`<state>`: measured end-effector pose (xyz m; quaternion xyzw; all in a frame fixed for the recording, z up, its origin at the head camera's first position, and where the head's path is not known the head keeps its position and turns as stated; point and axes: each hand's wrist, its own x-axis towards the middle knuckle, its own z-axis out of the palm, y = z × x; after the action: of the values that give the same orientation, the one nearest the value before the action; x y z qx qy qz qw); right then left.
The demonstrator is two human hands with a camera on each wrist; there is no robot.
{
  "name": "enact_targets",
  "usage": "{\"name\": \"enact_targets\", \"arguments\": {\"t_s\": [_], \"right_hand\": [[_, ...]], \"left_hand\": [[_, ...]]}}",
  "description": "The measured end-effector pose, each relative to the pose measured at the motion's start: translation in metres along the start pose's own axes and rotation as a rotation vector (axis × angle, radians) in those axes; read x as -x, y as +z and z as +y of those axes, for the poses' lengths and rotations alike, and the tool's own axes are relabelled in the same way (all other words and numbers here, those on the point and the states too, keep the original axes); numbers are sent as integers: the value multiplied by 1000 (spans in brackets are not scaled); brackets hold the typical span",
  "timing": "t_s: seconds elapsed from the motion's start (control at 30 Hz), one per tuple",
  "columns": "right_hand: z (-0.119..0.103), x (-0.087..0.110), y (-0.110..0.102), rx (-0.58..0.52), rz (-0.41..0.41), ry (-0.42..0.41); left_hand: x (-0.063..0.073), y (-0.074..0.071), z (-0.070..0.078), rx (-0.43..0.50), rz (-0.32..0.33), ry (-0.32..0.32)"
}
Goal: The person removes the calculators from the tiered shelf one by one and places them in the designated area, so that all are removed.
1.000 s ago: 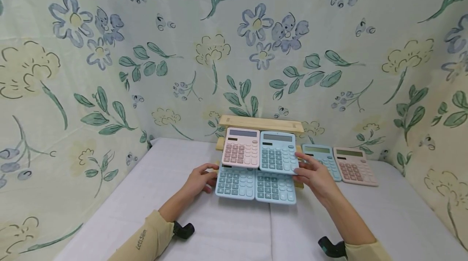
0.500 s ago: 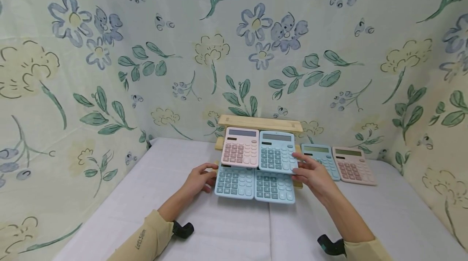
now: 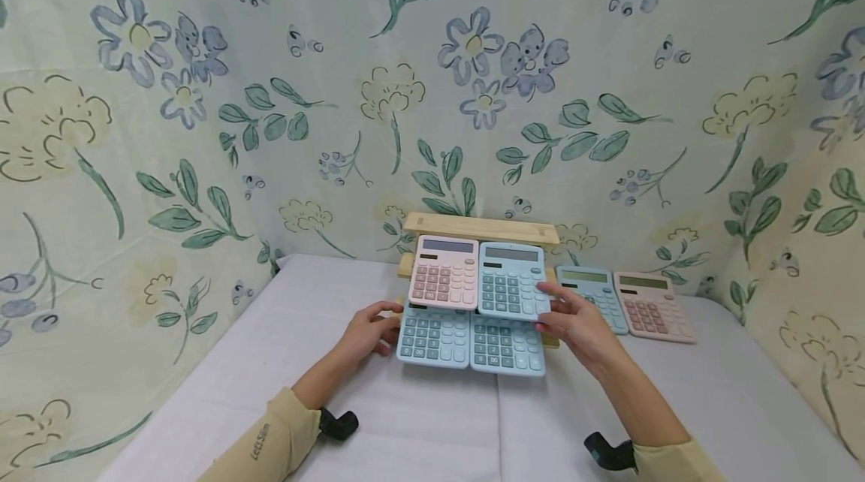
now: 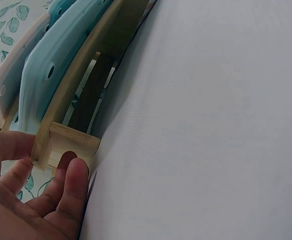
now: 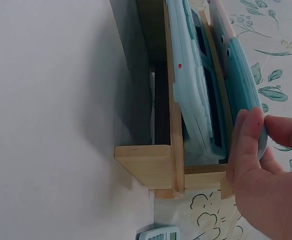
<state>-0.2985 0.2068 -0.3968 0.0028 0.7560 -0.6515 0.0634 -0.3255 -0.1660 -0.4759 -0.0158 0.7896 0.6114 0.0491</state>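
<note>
A tiered wooden stand (image 3: 483,228) carries two rows of calculators. On its upper tier a pink calculator (image 3: 444,272) leans beside a light blue calculator (image 3: 512,283). Below them lean two more blue ones, a left calculator (image 3: 433,339) and a right calculator (image 3: 507,347), their tops hidden. My right hand (image 3: 586,326) pinches the right edge of the upper blue calculator, fingers on its front and back in the right wrist view. My left hand (image 3: 367,333) grips the left end of the stand, its fingers curled by the wooden end piece (image 4: 74,137).
Right of the stand lie another blue calculator (image 3: 598,298) and a pink calculator (image 3: 653,307), side by side. A white cloth (image 3: 432,422) covers the table. Floral fabric (image 3: 338,129) hangs behind and along both sides, close to the stand's back.
My right fingers have shifted slightly left over the edge of the upper blue calculator. The left hand and the stand look unmoved.
</note>
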Motion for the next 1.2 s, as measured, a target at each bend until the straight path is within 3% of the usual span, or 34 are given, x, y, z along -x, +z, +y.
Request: {"name": "enact_targets", "arguments": {"t_s": [0.37, 0.8, 1.2], "right_hand": [[1, 0, 0, -21, -9, -25], [4, 3, -5, -139, -13, 7], [3, 9, -9, -183, -27, 15]], "left_hand": [[-1, -1, -2, 4, 7, -5], [-1, 0, -1, 6, 5, -5], [-2, 1, -1, 0, 7, -1]]}}
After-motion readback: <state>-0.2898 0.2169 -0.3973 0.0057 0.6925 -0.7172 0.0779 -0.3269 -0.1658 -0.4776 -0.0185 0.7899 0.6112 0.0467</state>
